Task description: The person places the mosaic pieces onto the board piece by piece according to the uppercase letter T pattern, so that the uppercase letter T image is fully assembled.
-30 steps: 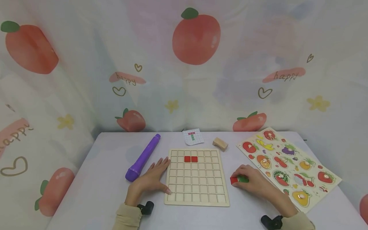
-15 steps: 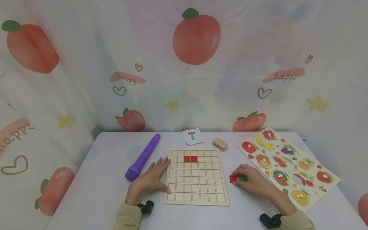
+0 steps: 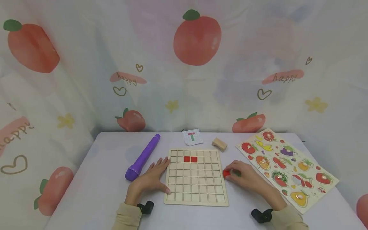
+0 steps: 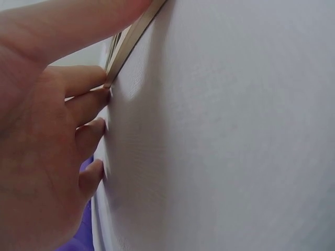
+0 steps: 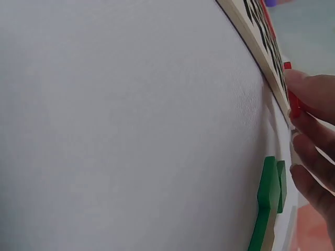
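Between the side edges of the table lies a gridded board; the left hand, fingers spread, touches its left edge; at the board's right edge, the right hand pinches a red tile.

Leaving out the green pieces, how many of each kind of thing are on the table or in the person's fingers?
Red squares: 3 (2 on the grid board, 1 in the right hand)
Grid board: 1
Purple microphone: 1
Fruit board with its pieces: 1
Pattern card: 1
Wooden block: 1
Total: 8
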`<state>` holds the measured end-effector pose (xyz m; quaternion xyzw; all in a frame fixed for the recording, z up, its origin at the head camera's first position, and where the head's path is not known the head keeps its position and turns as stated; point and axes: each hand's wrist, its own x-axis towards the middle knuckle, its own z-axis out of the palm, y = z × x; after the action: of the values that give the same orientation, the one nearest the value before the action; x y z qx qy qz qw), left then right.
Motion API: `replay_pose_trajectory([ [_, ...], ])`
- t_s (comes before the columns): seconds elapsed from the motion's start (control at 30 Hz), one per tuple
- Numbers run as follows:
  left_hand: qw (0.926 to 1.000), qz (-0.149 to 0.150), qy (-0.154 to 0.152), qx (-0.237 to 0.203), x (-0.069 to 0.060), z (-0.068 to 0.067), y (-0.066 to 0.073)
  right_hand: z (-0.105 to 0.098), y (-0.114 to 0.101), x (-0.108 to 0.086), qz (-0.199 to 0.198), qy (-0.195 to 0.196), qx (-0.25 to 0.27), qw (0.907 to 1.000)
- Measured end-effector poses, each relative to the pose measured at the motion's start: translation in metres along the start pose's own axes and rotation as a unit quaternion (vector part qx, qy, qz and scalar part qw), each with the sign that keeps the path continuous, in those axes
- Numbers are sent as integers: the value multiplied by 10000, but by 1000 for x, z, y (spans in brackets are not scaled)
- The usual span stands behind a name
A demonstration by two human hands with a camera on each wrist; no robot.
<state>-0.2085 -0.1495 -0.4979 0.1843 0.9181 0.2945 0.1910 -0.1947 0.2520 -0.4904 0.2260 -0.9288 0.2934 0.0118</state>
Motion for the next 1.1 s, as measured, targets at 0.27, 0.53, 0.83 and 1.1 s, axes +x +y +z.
replay_pose_trajectory([
  [0.27,9999,37,-6,-136,-1,-1,0,9,-8,21,-150,116,141,9997],
  [0.53,9998,34,7,-185,-3,-1,0,17,-17,39,-39,32,222,9997],
  [0.83,9999,41,26,-121,-2,-3,2,28,-22,65,-8,3,471,9989],
  [1.1,9999,25,49,-145,-2,-2,3,34,-25,79,47,-202,634,9978],
])
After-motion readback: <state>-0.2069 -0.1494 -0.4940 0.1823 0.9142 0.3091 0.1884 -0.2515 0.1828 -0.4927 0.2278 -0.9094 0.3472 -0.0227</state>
